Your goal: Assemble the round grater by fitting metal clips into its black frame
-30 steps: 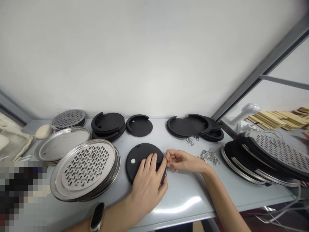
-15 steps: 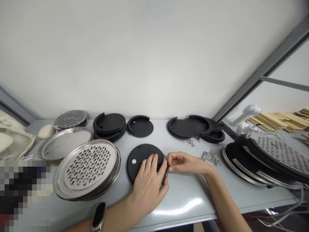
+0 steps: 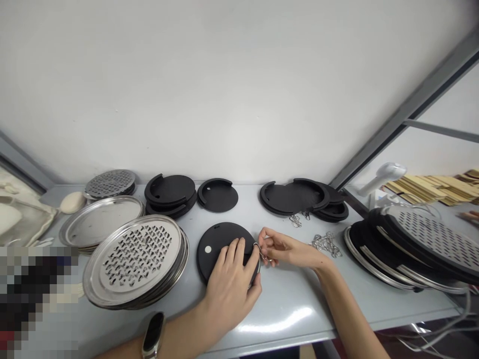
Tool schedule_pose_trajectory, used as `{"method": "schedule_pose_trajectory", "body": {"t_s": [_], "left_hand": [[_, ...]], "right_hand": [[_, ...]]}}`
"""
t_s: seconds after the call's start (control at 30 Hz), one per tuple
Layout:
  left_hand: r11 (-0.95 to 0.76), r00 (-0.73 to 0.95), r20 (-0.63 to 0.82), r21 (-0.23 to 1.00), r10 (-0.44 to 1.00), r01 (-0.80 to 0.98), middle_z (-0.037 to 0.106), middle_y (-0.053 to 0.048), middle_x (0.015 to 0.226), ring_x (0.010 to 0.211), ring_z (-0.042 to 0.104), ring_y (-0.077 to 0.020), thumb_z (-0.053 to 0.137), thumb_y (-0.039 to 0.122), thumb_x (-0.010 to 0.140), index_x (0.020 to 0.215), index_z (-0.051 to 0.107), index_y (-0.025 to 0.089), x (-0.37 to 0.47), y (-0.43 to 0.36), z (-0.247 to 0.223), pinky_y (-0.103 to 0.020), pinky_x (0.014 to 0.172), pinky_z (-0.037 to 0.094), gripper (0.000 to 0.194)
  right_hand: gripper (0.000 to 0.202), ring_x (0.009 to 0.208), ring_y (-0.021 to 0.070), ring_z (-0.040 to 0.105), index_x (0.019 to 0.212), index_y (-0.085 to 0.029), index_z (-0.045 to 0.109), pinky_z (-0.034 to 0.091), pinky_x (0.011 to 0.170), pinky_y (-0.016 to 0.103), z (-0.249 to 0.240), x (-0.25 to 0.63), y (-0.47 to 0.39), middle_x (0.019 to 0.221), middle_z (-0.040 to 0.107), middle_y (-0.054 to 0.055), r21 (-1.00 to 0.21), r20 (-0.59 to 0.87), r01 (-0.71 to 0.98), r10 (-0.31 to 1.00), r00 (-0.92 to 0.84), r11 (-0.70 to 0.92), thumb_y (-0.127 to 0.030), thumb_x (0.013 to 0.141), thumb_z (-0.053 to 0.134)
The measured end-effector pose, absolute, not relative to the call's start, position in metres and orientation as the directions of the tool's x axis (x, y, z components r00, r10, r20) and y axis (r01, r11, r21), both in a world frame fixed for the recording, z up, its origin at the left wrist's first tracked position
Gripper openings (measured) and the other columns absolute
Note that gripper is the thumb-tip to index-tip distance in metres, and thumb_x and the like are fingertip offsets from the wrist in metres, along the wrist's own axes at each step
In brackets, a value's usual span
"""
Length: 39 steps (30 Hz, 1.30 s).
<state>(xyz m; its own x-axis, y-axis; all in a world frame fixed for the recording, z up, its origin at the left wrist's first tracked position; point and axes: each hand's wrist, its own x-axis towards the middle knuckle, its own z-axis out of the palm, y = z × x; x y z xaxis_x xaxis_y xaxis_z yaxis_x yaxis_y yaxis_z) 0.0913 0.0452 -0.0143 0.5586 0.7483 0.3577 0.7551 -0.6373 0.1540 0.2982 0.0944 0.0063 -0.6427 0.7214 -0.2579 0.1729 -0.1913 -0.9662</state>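
Note:
A round black disc with a white dot lies on the table in front of me. My left hand holds it down, fingers stretched over its top and thumb at its right edge. Along that edge runs a thin shiny metal rim, partly hidden by the fingers. At the disc's right side, my right hand pinches a small metal wire clip, which touches the edge near my left index finger. More wire clips lie in a loose pile right of my right hand.
Metal grater plates are stacked on the left, near a plain metal plate. Black round holders stand along the wall. Black-and-metal grater pieces pile up at the right, before a white handheld device. Another person's hand shows at the far right.
My right hand has turned and its fingers have curled at the disc's edge, bringing the wire clip into clearer view. My left hand and the disc stay in place.

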Motion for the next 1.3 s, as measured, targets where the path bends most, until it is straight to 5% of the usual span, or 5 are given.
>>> {"method": "schedule_pose_trajectory", "body": {"t_s": [0.43, 0.67, 1.3], "left_hand": [[-0.618, 0.535, 0.36, 0.173, 0.764, 0.767, 0.049, -0.016, 0.132, 0.121, 0.045, -0.0316, 0.049, 0.027, 0.086, 0.139, 0.04, 0.014, 0.0918, 0.0453, -0.016, -0.047, 0.097, 0.039, 0.055], [-0.608, 0.52, 0.361, 0.196, 0.774, 0.77, 0.049, -0.016, 0.134, 0.122, 0.044, -0.0308, 0.047, 0.028, 0.087, 0.137, 0.04, 0.007, 0.0926, 0.0442, -0.0175, -0.045, 0.1, 0.037, 0.055], [-0.606, 0.515, 0.374, 0.183, 0.771, 0.775, 0.049, -0.016, 0.134, 0.122, 0.045, -0.0307, 0.047, 0.027, 0.085, 0.139, 0.038, 0.009, 0.0921, 0.0444, -0.0164, -0.045, 0.1, 0.038, 0.058]], "right_hand": [[0.038, 0.062, 0.0096, 0.05, 0.077, -0.017, 0.049, 0.037, 0.055, 0.022, 0.0096, 0.2957, 0.0953, 0.066, 0.05, -0.004, -0.944, -0.307, 0.293, 0.739, -0.6, -0.154, -0.052, 0.083, 0.061], [0.035, 0.06, 0.0092, 0.048, 0.079, -0.017, 0.05, 0.035, 0.054, 0.021, 0.0044, 0.2954, 0.0958, 0.065, 0.049, -0.004, -0.941, -0.297, 0.314, 0.75, -0.591, -0.125, -0.051, 0.087, 0.057], [0.04, 0.053, 0.0081, 0.038, 0.071, -0.019, 0.044, 0.031, 0.051, 0.022, 0.0081, 0.2927, 0.0936, 0.059, 0.043, -0.005, -0.929, -0.323, 0.349, 0.731, -0.601, -0.123, -0.054, 0.089, 0.052]]}}
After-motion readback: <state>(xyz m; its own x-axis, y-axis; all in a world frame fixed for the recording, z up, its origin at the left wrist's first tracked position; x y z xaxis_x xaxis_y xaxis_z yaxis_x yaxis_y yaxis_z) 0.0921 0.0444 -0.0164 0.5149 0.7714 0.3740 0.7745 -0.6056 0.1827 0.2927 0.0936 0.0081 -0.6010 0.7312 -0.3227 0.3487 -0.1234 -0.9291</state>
